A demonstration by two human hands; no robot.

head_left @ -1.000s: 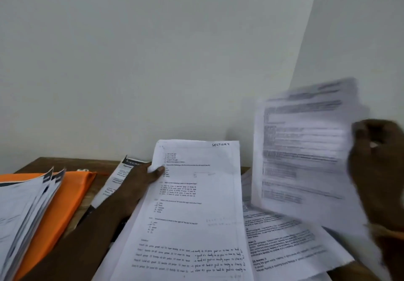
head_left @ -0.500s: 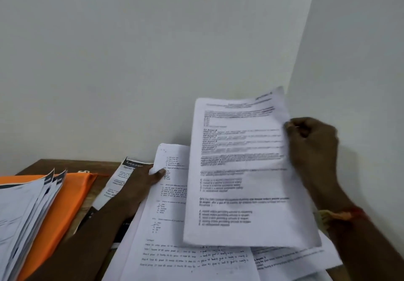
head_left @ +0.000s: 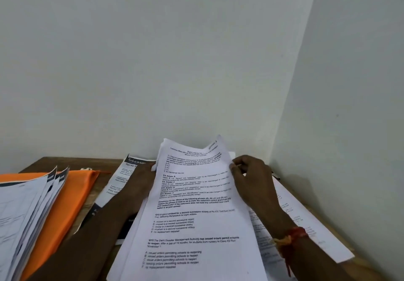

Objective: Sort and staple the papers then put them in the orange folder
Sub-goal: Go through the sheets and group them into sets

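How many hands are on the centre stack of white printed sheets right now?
2: left hand at the left edge of the white printed paper stack, right hand pinching its right edge.

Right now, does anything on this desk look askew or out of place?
The top sheet, pinched by the right hand, sits skewed on the centre stack, its upper right corner curled up. Loose sheets splay out unaligned at right.

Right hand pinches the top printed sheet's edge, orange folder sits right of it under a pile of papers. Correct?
One error: in the head view the orange folder lies left of the top printed sheet, not right. The rest holds: the right hand pinches that sheet's edge, and a pile of papers lies on the folder.
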